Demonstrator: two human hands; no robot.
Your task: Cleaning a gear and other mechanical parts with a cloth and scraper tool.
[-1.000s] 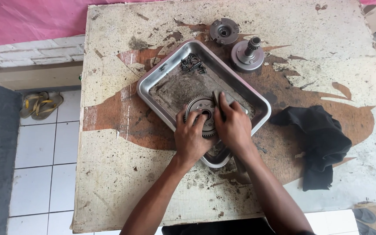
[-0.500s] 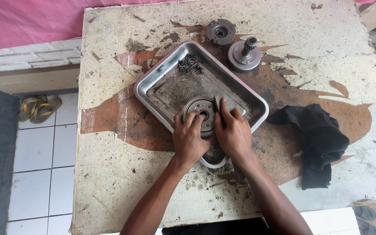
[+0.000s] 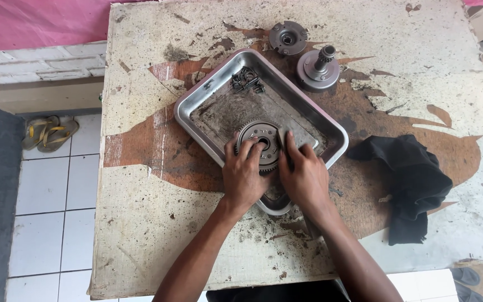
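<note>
- Left hand (image 3: pixel 245 174): fingers spread, laid on the toothed gear wheel (image 3: pixel 259 144); fingertips rest on its face near the centre hole.
- Right hand (image 3: pixel 304 174): fingers close together, pressed vs. the wheel's right edge; index finger points up along the rim. Whether it pinches anything small: cannot tell.
- Gear wheel: round, dark metal, toothed rim, lies flat inside the metal tray (image 3: pixel 197 106), in the tray's near half, partly hidden by both hands.
- Tray: rectangular, steel, rounded corners, turned approx. diagonal on the table (image 3: pixel 141 235); its floor is coated w/ dark grime. Near corner hidden under the hands.
- Small dark parts (image 3: pixel 247 81): a cluster in the tray's far corner, well apart from the wheel; kind not clear.
- Round metal disc (image 3: pixel 288 37): flat on the table, beyond the tray, near the far edge.
- Hub w/ splined shaft (image 3: pixel 318 68): upright, just beside the disc, right of the tray's far corner.
- Black rag (image 3: pixel 412 179): crumpled, on the table right of the tray, apart from the right hand.
- Table top: worn, pale coating flaked off, brown patches showing.
- Sandals (image 3: pixel 48 133): 1 pair on the tiled floor, left of the table.
</note>
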